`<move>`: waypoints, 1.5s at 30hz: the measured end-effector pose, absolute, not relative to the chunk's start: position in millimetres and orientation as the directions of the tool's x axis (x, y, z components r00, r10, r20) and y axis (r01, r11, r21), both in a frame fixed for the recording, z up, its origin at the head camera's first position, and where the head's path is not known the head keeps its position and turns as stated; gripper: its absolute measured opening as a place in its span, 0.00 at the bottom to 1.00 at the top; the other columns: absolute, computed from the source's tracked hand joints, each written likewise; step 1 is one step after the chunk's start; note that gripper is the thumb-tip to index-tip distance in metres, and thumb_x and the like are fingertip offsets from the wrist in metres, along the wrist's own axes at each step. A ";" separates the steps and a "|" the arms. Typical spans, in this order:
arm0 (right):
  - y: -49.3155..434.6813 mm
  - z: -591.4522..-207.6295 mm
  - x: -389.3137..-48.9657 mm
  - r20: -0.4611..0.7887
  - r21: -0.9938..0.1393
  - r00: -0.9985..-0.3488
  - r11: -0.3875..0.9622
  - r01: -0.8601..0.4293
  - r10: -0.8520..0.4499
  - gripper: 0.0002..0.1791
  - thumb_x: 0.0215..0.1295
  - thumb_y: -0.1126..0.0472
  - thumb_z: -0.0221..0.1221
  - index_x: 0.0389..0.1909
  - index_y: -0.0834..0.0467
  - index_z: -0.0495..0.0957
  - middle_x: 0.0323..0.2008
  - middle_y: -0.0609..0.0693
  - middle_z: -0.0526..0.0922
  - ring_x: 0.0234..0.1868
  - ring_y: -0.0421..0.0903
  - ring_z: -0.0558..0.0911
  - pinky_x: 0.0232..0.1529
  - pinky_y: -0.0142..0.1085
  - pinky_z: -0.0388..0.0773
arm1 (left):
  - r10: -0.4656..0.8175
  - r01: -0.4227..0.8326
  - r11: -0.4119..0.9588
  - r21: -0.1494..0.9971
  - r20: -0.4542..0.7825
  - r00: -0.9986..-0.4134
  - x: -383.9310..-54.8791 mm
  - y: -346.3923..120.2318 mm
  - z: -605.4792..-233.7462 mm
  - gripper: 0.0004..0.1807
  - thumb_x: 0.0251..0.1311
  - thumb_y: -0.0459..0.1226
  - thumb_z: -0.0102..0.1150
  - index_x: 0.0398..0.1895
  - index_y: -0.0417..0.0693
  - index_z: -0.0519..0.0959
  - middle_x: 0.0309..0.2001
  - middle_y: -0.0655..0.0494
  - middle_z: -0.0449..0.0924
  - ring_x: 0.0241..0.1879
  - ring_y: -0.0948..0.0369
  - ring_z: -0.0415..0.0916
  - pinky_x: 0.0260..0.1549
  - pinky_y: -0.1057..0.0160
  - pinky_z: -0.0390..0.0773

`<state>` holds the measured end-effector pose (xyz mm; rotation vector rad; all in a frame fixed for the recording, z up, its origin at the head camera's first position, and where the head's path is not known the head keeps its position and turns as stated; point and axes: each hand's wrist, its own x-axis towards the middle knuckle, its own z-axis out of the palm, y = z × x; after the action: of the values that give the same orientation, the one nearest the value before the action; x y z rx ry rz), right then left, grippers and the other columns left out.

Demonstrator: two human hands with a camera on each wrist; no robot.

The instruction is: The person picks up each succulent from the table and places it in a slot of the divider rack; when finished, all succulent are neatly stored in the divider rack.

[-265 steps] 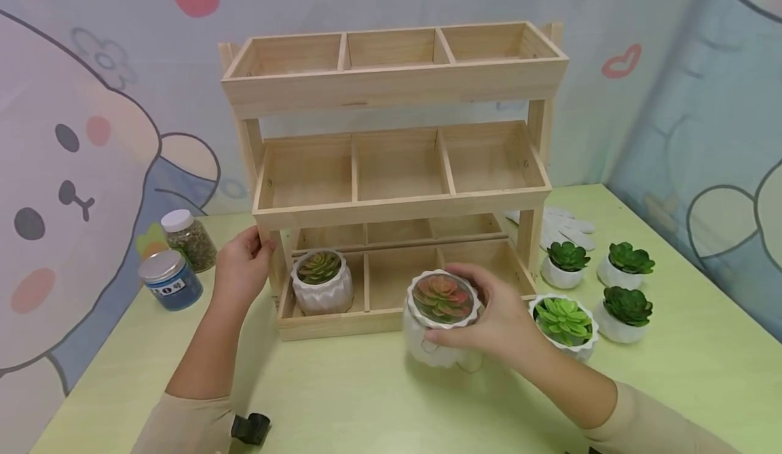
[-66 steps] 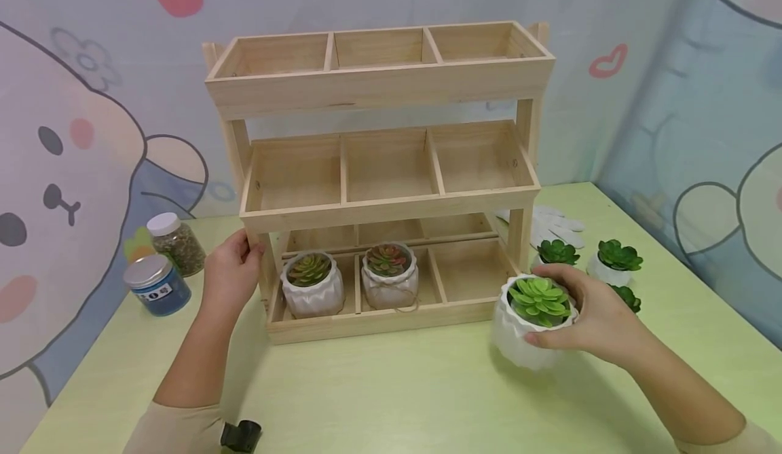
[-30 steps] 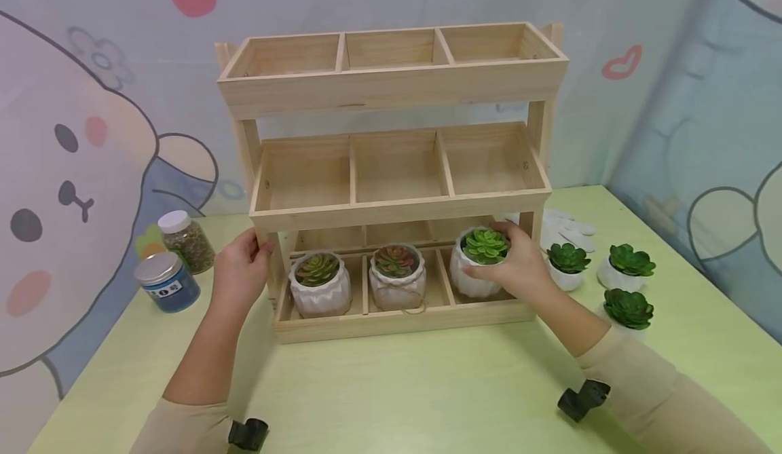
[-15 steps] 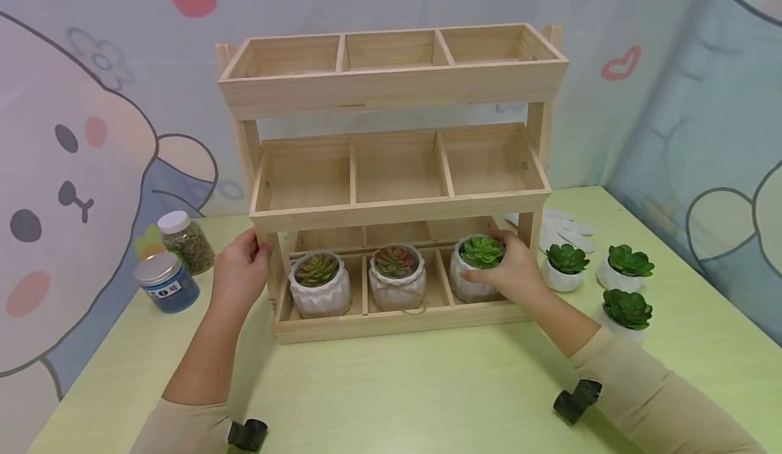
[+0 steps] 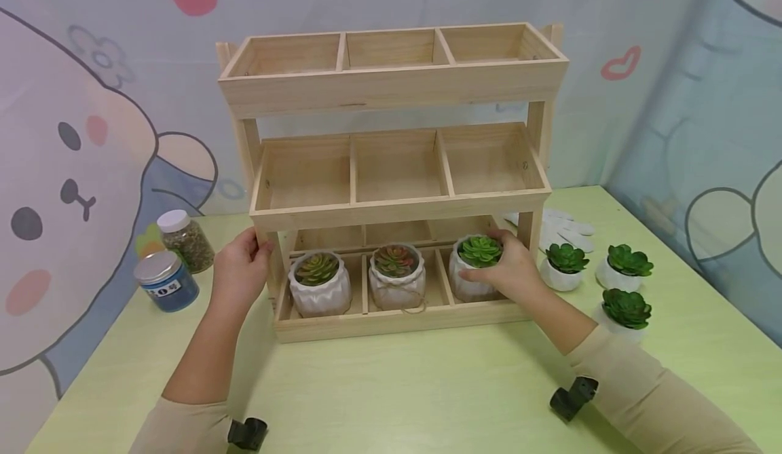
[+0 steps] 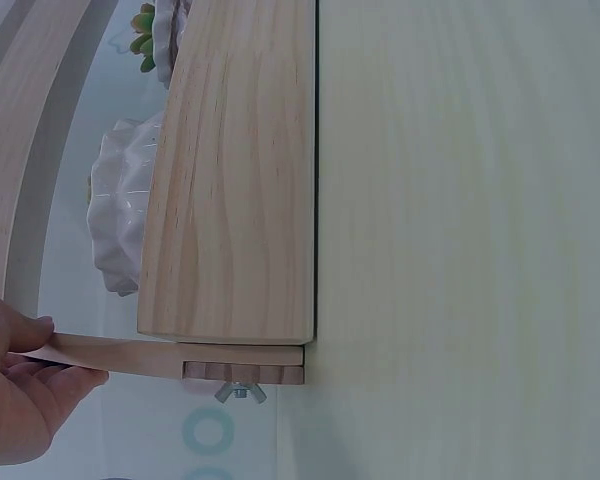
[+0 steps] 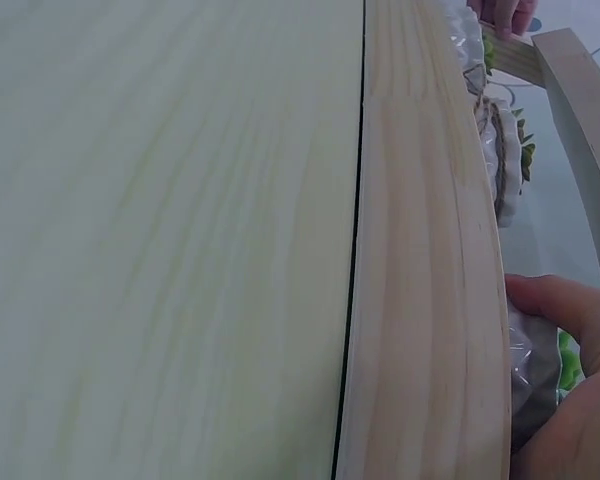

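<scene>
A three-tier wooden shelf (image 5: 391, 87) with three compartments per tier stands on the table. In the head view my right hand (image 5: 512, 267) grips a white pot with a bright green succulent (image 5: 480, 252), which sits in the bottom tier's right compartment. My left hand (image 5: 241, 267) pinches the shelf's left upright (image 6: 130, 352) between thumb and fingers. A white pot with a green-brown succulent (image 5: 320, 291) sits in the bottom left compartment. In the bottom middle one is a white pot with a reddish succulent (image 5: 397, 284), twine tied round it.
Right of the shelf are three small dark green potted succulents (image 5: 628, 308), with white gloves (image 5: 565, 229) behind them. To the left stand a blue jar (image 5: 168, 284) and a clear jar with a white lid (image 5: 186, 242). A printed backdrop hangs behind.
The reddish succulent, then the bright green one, moved from the table into the bottom tier's middle and right compartments. Over the last second the right hand shifted slightly left with the pot.
</scene>
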<state>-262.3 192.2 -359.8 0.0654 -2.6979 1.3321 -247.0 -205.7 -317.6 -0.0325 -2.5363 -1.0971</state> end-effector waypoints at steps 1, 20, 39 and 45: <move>192.5 -360.0 -261.9 0.141 -0.787 -0.990 0.608 -0.103 0.016 0.56 0.37 0.50 0.76 0.65 0.66 0.57 0.61 0.63 0.66 0.62 0.60 0.65 0.61 0.53 0.63 | -0.124 0.169 0.696 0.698 0.349 -0.929 -247.0 -205.7 -317.5 0.20 0.68 0.32 0.48 0.61 0.33 0.68 0.54 0.36 0.73 0.52 0.41 0.73 0.47 0.46 0.76; 234.8 -325.4 -181.2 0.245 -0.846 -0.970 0.488 -0.215 -0.003 0.51 0.48 0.51 0.72 0.69 0.62 0.54 0.66 0.58 0.62 0.68 0.56 0.58 0.65 0.53 0.57 | -0.130 0.150 0.693 0.705 0.327 -0.936 -245.2 -207.1 -314.7 0.20 0.68 0.33 0.48 0.61 0.35 0.69 0.55 0.37 0.73 0.53 0.42 0.73 0.47 0.46 0.76; 357.3 -338.5 -155.2 0.217 -0.767 -0.975 0.626 -0.142 0.045 0.38 0.59 0.54 0.65 0.67 0.59 0.59 0.60 0.48 0.68 0.61 0.41 0.64 0.46 0.12 0.61 | -0.123 0.154 0.681 0.716 0.319 -0.940 -246.1 -205.6 -316.5 0.21 0.68 0.33 0.47 0.62 0.33 0.68 0.56 0.35 0.71 0.54 0.41 0.72 0.48 0.45 0.75; 381.5 -353.2 -158.7 0.159 -0.729 -0.987 0.669 -0.142 -0.037 0.41 0.58 0.55 0.65 0.66 0.66 0.56 0.62 0.64 0.63 0.60 0.65 0.61 0.47 0.12 0.60 | -0.123 0.155 0.677 0.720 0.318 -0.940 -246.1 -206.3 -317.1 0.21 0.68 0.33 0.48 0.62 0.33 0.67 0.56 0.35 0.71 0.53 0.41 0.72 0.48 0.45 0.75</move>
<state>-158.7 381.5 -353.2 0.1480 -2.7496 1.2177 -246.1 -206.3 -317.1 -0.0258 -2.5505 -1.1404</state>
